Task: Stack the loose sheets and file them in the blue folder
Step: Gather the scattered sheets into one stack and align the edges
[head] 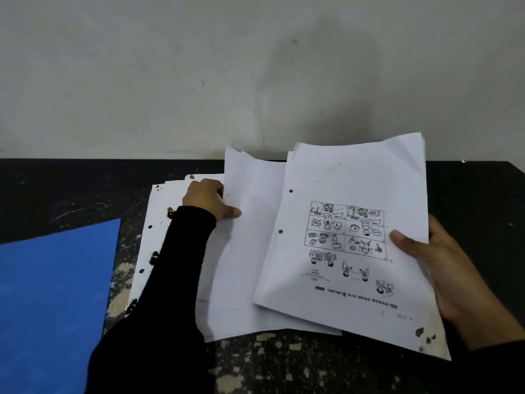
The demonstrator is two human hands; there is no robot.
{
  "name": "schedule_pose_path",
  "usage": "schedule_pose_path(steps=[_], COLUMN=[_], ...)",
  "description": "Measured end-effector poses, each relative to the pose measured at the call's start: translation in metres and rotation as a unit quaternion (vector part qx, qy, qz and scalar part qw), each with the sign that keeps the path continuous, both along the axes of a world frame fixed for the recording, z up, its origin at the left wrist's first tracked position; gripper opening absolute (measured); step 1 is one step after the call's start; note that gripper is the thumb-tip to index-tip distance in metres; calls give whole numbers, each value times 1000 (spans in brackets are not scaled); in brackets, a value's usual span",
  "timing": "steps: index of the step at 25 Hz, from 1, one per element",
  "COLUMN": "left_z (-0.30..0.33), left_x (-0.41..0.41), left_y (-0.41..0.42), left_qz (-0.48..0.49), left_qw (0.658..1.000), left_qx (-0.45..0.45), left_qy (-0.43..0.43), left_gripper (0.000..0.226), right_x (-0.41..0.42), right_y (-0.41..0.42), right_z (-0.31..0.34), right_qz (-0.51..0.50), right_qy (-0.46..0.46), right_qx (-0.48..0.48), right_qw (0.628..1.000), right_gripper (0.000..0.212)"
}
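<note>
Loose white punched paper sheets [241, 251] spread on dark speckled counter [284, 365]; right hand [443, 265] grips printed bundle [352, 245], left hand [207, 200] presses flat pile, fingers curled. Flat blue folder [54, 294] lies left, apart. Gathering step; next, square edges together

A printed sheet [349, 245] is showing cartoon panels and lines of small print, appearing upside down and too blurred to read. No other text is showing.

We see the folder [54, 294] lying left of the sheets [241, 265] on the table [284, 365], the wall [255, 66] behind.
</note>
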State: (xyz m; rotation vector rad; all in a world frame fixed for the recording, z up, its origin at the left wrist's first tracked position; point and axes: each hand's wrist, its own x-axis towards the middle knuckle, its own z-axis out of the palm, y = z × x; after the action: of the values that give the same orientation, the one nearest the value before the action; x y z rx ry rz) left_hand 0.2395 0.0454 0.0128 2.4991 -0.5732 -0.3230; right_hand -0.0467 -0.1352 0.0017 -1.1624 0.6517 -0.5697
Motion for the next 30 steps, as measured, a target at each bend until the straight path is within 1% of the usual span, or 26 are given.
schedule_pose_path(steps=[4, 8, 11, 13, 14, 15, 17, 20, 22, 23, 24, 26, 27, 30], left_z=[5, 5, 4, 1, -2, -5, -10, -11, -4, 1, 6, 11, 14, 24], left_x=[-2, -2, -9, -18, -23, -28, -37, -50, -65, -74, -81, -93, -99, -111], left_y=[4, 7, 9, 10, 10, 10, 11, 15, 21, 24, 26, 32, 37, 51], left_qz=[-7, -54, -59, -44, -35, -29, -30, -36, -34, -33, -38, -61, -68, -81], left_qw=[999, 991, 979, 961, 947, 931, 911, 895, 887, 886, 884, 874, 868, 850], left_qx=[-36, -78, -153, -221, -258, -292, -336, -355, -359, -368, -385, -422, -436, -475], left_qy=[40, 91, 117, 160, 190, 216, 239, 268, 287, 281, 263, 234, 227, 213], left_gripper=[34, 23, 24, 25, 26, 30, 53, 86, 99, 96, 83, 45, 37, 36], right_x=[3, 5, 6, 7, 8, 9, 11, 15, 17, 18, 19, 20, 20, 16], right_y=[4, 3, 5, 8, 10, 12, 17, 29, 36, 40, 44, 49, 51, 54], right_z=[-3, -5, -4, -2, -1, -1, -2, -2, -1, -1, 0, 3, 5, 15], right_qz=[5, -6, -12, -3, 4, 11, 24, 47, 59, 64, 71, 68, 62, 42], right_qy=[3, -1, -17, -28, -31, -34, -38, -50, -57, -61, -67, -73, -71, -56], right_qx=[-11, -18, -18, -17, -17, -16, -14, -11, -9, -11, -14, -28, -46, -119], right_qw=[1000, 1000, 1000, 999, 999, 999, 999, 998, 997, 996, 995, 995, 994, 990], right_gripper=[48, 47, 48, 49, 49, 50, 51, 52, 53, 54, 55, 53, 50, 46])
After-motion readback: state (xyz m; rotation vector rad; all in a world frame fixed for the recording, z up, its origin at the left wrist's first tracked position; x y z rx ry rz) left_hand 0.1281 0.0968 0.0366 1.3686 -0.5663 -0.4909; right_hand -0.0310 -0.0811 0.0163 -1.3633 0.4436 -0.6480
